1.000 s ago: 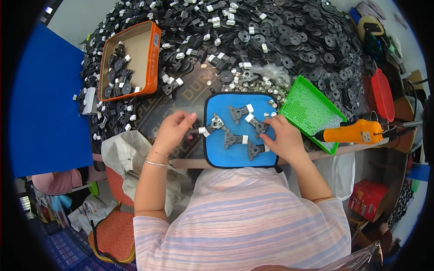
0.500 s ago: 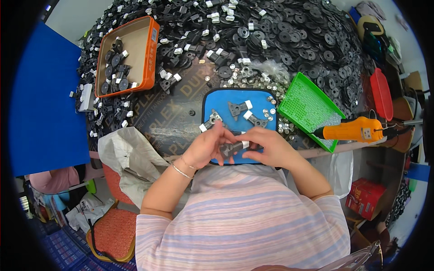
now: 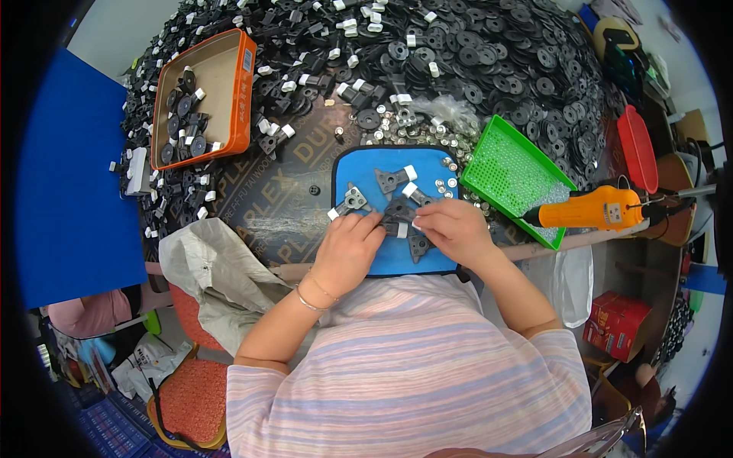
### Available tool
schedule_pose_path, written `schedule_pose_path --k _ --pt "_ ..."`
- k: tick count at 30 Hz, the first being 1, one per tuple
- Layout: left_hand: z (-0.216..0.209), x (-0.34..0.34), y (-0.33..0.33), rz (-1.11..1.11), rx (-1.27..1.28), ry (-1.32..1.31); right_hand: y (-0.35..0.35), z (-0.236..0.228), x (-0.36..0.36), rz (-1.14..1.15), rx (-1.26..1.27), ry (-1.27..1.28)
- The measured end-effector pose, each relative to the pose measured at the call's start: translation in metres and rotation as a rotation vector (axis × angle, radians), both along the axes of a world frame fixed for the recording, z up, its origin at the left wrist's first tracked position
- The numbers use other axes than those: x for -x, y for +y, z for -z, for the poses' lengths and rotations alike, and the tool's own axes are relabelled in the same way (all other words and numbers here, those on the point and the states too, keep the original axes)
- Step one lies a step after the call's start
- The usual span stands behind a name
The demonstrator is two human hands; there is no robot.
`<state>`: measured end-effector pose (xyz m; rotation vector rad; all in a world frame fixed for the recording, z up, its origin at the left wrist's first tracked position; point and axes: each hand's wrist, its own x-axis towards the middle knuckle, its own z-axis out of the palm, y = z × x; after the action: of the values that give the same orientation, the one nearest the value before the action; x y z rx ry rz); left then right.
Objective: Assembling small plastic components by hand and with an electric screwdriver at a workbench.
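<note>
Well, the left hand (image 3: 353, 246) and right hand (image 3: 456, 231) crowd a black bracket (image 3: 398, 208) (whether either grips it, I can't tell) midway between the blue mat's (image 3: 397, 266) side edges; one careless sweep could scatter silvery caps (image 3: 440, 184) near its far-right corner.

A person's left hand (image 3: 350, 246) and right hand (image 3: 458, 230) are over a blue mat (image 3: 359, 166). Their fingertips are close to a dark part (image 3: 398, 208) between them; I can't tell how they grip. A green tray (image 3: 534, 150) sits to the right, near an orange tool (image 3: 588, 208). An orange box (image 3: 243, 95) is far left. Black discs (image 3: 496, 57) make a big pile behind.
</note>
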<state>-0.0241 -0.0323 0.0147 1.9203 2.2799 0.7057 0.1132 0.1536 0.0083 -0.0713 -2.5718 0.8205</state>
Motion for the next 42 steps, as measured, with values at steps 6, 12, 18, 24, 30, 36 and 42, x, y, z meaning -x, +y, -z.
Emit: schedule_pose_path --k 6,12,18,24,30,36,42 --pt "-0.004 0.004 -0.015 0.069 0.080 -0.068 0.004 0.009 0.002 -0.132 -0.196 0.045" --pt "-0.022 0.006 -0.021 0.061 0.149 -0.123 0.012 0.002 -0.010 -0.141 -0.147 -0.067" --pt "-0.014 0.001 0.003 0.025 -0.024 -0.073 0.011 0.004 -0.005 0.021 -0.140 -0.101" --pt "0.004 -0.001 0.013 0.012 0.072 -0.020 0.019 -0.006 -0.002 0.069 -0.103 -0.154" --pt "-0.005 0.000 0.010 -0.010 0.078 -0.051 0.033 -0.012 0.007 0.210 -0.402 -0.201" --pt "-0.006 -0.003 0.007 -0.023 0.047 -0.112 0.032 -0.013 0.013 0.268 -0.385 -0.343" --pt "-0.004 -0.003 0.006 -0.030 0.048 -0.129 0.034 -0.012 0.010 0.344 -0.428 -0.281"
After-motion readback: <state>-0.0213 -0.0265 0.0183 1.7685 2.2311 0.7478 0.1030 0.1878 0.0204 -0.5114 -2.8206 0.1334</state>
